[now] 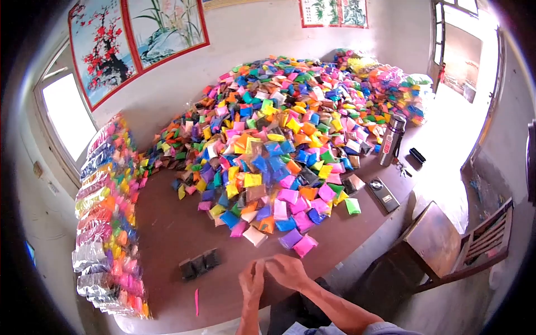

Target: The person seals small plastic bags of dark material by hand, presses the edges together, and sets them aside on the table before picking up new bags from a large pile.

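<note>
My left hand (pixel 252 280) and my right hand (pixel 286 271) meet at the front edge of the brown table (pixel 162 223). The fingers of both are curled in and closed, with the fingertips close together. Whatever they pinch, if anything, is hidden or too small to make out. Just beyond them lie a pink packet (pixel 305 245) and a purple packet (pixel 290 239), at the near end of a big heap of small colourful packets (pixel 279 151). To the left, several black packets (pixel 200 264) sit in a row, with a thin pink strip (pixel 196 302) nearer me.
Clear bags filled with colourful packets (pixel 109 223) are stacked along the left edge. At the right are a steel thermos (pixel 392 140), keys (pixel 403 169), a black case (pixel 417 156) and a dark flat device (pixel 383 195). A wooden chair (pixel 432 240) stands beside the table.
</note>
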Demonstrator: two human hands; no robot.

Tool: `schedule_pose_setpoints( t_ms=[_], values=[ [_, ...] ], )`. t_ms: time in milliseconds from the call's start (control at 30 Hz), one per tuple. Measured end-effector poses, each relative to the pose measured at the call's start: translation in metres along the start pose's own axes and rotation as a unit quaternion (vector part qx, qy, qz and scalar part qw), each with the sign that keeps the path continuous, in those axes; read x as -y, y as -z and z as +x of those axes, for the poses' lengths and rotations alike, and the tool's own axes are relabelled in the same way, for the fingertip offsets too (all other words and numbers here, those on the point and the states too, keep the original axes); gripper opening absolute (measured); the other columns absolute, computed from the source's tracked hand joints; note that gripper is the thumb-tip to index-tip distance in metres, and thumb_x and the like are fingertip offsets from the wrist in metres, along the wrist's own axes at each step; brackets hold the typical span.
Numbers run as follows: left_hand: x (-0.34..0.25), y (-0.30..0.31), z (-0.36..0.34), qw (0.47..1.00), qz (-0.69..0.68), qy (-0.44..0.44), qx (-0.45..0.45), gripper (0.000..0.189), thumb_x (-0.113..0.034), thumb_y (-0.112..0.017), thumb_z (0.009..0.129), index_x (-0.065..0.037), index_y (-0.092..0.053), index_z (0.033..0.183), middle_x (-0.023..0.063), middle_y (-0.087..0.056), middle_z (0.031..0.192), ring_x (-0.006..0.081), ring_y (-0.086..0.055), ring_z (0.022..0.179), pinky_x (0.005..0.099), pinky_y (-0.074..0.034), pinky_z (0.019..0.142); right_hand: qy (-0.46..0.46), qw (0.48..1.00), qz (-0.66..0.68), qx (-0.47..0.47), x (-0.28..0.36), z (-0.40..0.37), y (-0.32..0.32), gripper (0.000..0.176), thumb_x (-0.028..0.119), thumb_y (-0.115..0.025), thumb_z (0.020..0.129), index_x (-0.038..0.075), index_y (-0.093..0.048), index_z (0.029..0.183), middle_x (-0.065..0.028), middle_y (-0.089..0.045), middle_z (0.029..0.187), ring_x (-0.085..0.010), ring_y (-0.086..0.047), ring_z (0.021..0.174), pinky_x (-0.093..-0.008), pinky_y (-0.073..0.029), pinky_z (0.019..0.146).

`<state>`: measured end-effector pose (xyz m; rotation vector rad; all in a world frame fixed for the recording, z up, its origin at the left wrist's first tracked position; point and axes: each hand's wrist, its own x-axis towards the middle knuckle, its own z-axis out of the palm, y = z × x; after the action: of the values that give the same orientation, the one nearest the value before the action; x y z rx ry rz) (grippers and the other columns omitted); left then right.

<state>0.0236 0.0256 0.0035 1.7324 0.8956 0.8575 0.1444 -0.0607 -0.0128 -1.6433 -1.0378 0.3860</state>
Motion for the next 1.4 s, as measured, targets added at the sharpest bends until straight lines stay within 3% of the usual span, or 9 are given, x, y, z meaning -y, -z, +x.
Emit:
schedule_pose_setpoints(
  t_ms=[200, 300, 367, 700, 1000, 1133, 1233, 1300, 1400],
  values=[
    [0.024, -0.004, 0.004, 0.999, 0.032, -0.021, -0.003, 0.027, -0.024, -0.067, 0.100, 0.002, -0.074, 0.106, 0.0185, -0.074, 0.085, 0.0234, -0.068, 0.076, 0.0386, -0.055, 0.074, 0.007, 1.000, -0.011, -0.003, -0.018, 0.001, -0.007, 0.028, 0.027, -0.057, 0.102, 0.005, -0.074, 0.109, -0.0189, -0.073, 0.104, -0.0394, -0.070, 0.097, -0.0436, -0.056, 0.082],
    [0.021, -0.005, 0.004, 0.999, 0.036, -0.013, -0.001, 0.025, -0.020, -0.062, 0.103, 0.004, -0.070, 0.100, 0.0046, -0.068, 0.081, 0.0110, -0.057, 0.078, 0.0306, -0.048, 0.069, 0.006, 1.000, -0.005, -0.018, -0.022, 0.000, -0.007, 0.026, 0.025, -0.059, 0.101, 0.004, -0.073, 0.106, -0.0200, -0.072, 0.101, -0.0398, -0.070, 0.094, -0.0442, -0.055, 0.079],
    [0.016, -0.005, 0.002, 1.000, -0.024, 0.000, 0.013, 0.027, -0.023, -0.066, 0.100, 0.003, -0.073, 0.102, 0.0208, -0.074, 0.087, 0.0259, -0.070, 0.078, 0.0400, -0.055, 0.076, 0.005, 0.999, 0.026, -0.029, -0.021, 0.000, -0.006, 0.025, 0.025, -0.061, 0.101, 0.002, -0.072, 0.104, -0.0206, -0.071, 0.099, -0.0391, -0.070, 0.091, -0.0442, -0.055, 0.076],
    [0.025, -0.006, 0.007, 0.989, 0.111, -0.099, -0.025, 0.021, -0.016, -0.059, 0.103, 0.001, -0.072, 0.100, 0.0236, -0.070, 0.085, 0.0370, -0.067, 0.073, 0.0418, -0.052, 0.071, 0.066, 0.997, 0.014, -0.040, -0.014, 0.001, -0.005, 0.023, 0.025, -0.066, 0.101, 0.002, -0.067, 0.104, -0.0211, -0.068, 0.091, -0.0425, -0.068, 0.085, -0.0468, -0.054, 0.069],
    [0.036, -0.010, 0.006, 0.999, -0.024, -0.033, 0.001, 0.029, -0.021, -0.064, 0.102, 0.007, -0.068, 0.093, 0.0233, -0.063, 0.072, 0.0153, -0.059, 0.069, 0.0400, -0.048, 0.063, 0.017, 0.995, 0.067, -0.068, -0.013, 0.001, -0.002, 0.024, 0.026, -0.066, 0.101, 0.003, -0.069, 0.109, -0.0193, -0.070, 0.097, -0.0404, -0.069, 0.086, -0.0447, -0.055, 0.071],
    [0.033, -0.010, 0.003, 0.993, 0.100, -0.065, 0.004, 0.030, -0.020, -0.062, 0.103, 0.007, -0.066, 0.090, 0.0139, -0.064, 0.073, 0.0130, -0.054, 0.073, 0.0375, -0.047, 0.065, 0.015, 0.994, 0.080, -0.069, -0.018, 0.000, -0.007, 0.028, 0.027, -0.064, 0.104, 0.004, -0.071, 0.117, -0.0178, -0.072, 0.104, -0.0337, -0.071, 0.092, -0.0404, -0.055, 0.080],
    [0.080, -0.004, 0.012, 0.991, 0.113, -0.075, -0.010, 0.028, -0.018, -0.061, 0.103, 0.007, -0.068, 0.093, 0.0135, -0.067, 0.078, 0.0129, -0.056, 0.077, 0.0376, -0.048, 0.066, 0.032, 0.998, 0.042, -0.044, -0.015, 0.000, -0.006, 0.031, 0.032, -0.062, 0.105, 0.005, -0.067, 0.118, -0.0195, -0.071, 0.104, -0.0417, -0.068, 0.095, -0.0457, -0.055, 0.078],
    [0.165, 0.007, 0.024, 0.860, 0.484, -0.159, 0.044, 0.039, -0.029, -0.055, 0.108, -0.008, -0.063, 0.140, 0.0151, -0.074, 0.115, 0.0285, -0.071, 0.081, 0.0415, -0.054, 0.061, 0.032, 0.999, 0.021, -0.036, -0.018, 0.000, -0.010, 0.033, 0.034, -0.060, 0.105, 0.005, -0.065, 0.121, -0.0201, -0.071, 0.104, -0.0425, -0.068, 0.095, -0.0468, -0.055, 0.078],
    [0.062, -0.007, 0.010, 0.967, 0.247, -0.066, -0.007, 0.039, -0.034, -0.057, 0.109, 0.000, -0.074, 0.118, 0.0238, -0.075, 0.097, 0.0321, -0.072, 0.075, 0.0461, -0.052, 0.059, 0.027, 0.999, 0.015, -0.023, -0.026, 0.000, -0.017, 0.036, 0.035, -0.057, 0.107, 0.005, -0.062, 0.125, -0.0209, -0.071, 0.103, -0.0420, -0.069, 0.094, -0.0474, -0.055, 0.078]
  ],
)
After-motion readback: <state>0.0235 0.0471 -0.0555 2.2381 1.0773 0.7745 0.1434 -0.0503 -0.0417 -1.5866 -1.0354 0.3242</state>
